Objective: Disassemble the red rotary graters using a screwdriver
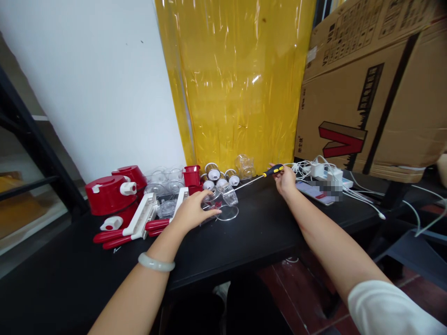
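My right hand [286, 180] grips the black and yellow handle of a screwdriver [274, 170], whose long shaft points left. Its tip end is by a clear plastic cup [229, 194] lying tilted on the black table [251, 232]. Over other clear plastic pieces, my left hand [190, 209] has thumb and fingers apart; whether it touches any of them I cannot tell. A clear round lid [228, 213] lies flat near my left thumb. Behind are several metal grater drums [212, 171] with white ends.
At left are red round bases [109, 194], white frames with red handles [141, 216] and clear bowls [167, 179]. A red hopper [192, 176] stands behind my left hand. White chargers and cables [333, 176] and a phone [316, 193] lie at right, below a large cardboard box [349, 102].
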Motion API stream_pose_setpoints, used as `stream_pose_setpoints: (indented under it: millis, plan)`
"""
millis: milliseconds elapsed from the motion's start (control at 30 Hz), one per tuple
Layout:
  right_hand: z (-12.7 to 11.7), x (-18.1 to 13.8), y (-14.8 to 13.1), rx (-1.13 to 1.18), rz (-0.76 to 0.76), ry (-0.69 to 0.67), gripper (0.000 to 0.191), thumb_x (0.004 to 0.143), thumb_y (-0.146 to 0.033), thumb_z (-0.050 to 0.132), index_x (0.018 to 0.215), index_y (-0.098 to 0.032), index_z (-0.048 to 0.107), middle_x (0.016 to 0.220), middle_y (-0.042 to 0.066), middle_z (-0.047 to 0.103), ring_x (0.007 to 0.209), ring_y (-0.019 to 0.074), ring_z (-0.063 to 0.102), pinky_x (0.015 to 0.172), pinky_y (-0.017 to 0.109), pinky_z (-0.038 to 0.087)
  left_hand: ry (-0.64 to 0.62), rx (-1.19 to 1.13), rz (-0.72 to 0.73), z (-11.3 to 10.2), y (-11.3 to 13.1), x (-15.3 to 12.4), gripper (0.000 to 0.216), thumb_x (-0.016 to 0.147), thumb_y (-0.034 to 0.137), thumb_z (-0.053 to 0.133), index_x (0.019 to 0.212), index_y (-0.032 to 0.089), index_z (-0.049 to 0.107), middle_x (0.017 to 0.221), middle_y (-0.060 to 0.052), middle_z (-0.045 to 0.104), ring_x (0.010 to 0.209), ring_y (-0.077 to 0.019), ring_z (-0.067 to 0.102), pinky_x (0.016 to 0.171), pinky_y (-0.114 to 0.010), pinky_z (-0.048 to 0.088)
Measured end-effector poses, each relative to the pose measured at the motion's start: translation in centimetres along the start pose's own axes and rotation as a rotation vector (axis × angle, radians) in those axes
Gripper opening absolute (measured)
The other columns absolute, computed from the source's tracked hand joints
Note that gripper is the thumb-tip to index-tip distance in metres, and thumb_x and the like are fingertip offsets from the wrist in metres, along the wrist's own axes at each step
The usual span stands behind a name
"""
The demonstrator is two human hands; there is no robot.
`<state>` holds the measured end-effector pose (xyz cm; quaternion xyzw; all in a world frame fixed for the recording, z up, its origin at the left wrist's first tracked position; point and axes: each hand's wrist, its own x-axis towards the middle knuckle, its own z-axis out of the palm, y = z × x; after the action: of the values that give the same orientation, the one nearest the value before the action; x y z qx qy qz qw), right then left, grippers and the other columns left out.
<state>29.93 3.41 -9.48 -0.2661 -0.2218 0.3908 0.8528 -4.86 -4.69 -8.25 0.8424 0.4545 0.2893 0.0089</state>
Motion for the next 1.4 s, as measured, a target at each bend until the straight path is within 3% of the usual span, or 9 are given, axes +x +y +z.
stream_pose_setpoints:
  millis: [267,400,767,933,1067,1233,1400]
  plan:
    - [0.0,-0.2,0.2,-0.043,-0.02,-0.002,0.003,0.079,-0.023,0.052,0.082,-0.021,0.052,0.067,-0.001,0.069,0.055,0.0113,0.063,0.048,0.018,0.044,0.005,-0.003,-0.006,0.0,0.0,0.0,0.061,0.069,0.06,0.07,0.117,0.024,0.06,0.113,-0.007,0.068,0.1,-0.0263,0.064,0.089,-0.04,0.048]
    - [0.0,-0.1,0.5,-0.113,-0.039,-0.011,0.011,0.076,-0.023,0.061,0.082,-0.022,0.051,0.066,-0.002,0.068,0.055,0.0108,0.063,0.049,0.018,0.045,-0.005,-0.004,-0.004,-0.1,0.1,0.0,0.061,0.069,0.061,0.07,0.117,0.023,0.059,0.114,-0.008,0.068,0.102,-0.0267,0.064,0.09,-0.04,0.048]
    - [0.0,0.0,0.4,-0.052,0.02,-0.084,0.012,0.076,-0.026,0.053,0.081,-0.024,0.042,0.072,0.0,0.069,0.063,0.0175,0.067,0.06,0.033,0.054,-0.009,0.001,-0.015,-0.1,0.2,0.0,0.062,0.069,0.062,0.069,0.117,0.023,0.059,0.114,-0.008,0.067,0.102,-0.0265,0.063,0.089,-0.039,0.048]
    - [-0.1,0.1,0.4,-0.04,0.05,-0.113,0.014,0.079,-0.032,0.051,0.078,-0.023,0.04,0.075,0.003,0.069,0.067,0.018,0.067,0.06,0.032,0.053,-0.003,0.008,-0.01,0.0,0.1,0.0,0.063,0.069,0.062,0.069,0.118,0.023,0.059,0.114,-0.008,0.067,0.102,-0.0269,0.063,0.09,-0.039,0.048]
    - [-0.2,0.1,0.6,-0.092,0.054,-0.089,0.018,0.086,-0.042,0.046,0.086,-0.025,0.039,0.075,-0.001,0.069,0.06,0.0163,0.065,0.055,0.029,0.051,-0.003,0.003,-0.012,-0.1,0.3,-0.1,0.062,0.069,0.062,0.07,0.117,0.023,0.059,0.114,-0.008,0.068,0.101,-0.0274,0.064,0.089,-0.039,0.048]
    - [-0.2,0.2,1.0,-0.236,-0.046,0.005,0.026,0.078,-0.038,0.064,0.09,-0.027,0.044,0.066,-0.01,0.059,0.043,0.0081,0.054,0.042,0.018,0.038,0.002,0.001,-0.001,-0.3,0.5,-0.1,0.062,0.07,0.062,0.069,0.117,0.023,0.06,0.114,-0.008,0.068,0.103,-0.027,0.064,0.089,-0.039,0.048]
    - [-0.4,0.5,1.1,-0.214,-0.073,0.014,0.03,0.071,-0.035,0.071,0.086,-0.025,0.047,0.068,-0.009,0.057,0.044,0.0069,0.053,0.041,0.018,0.039,0.001,-0.005,-0.009,-0.1,0.2,-0.1,0.062,0.069,0.061,0.07,0.118,0.024,0.059,0.116,-0.008,0.067,0.104,-0.0273,0.063,0.09,-0.039,0.048]
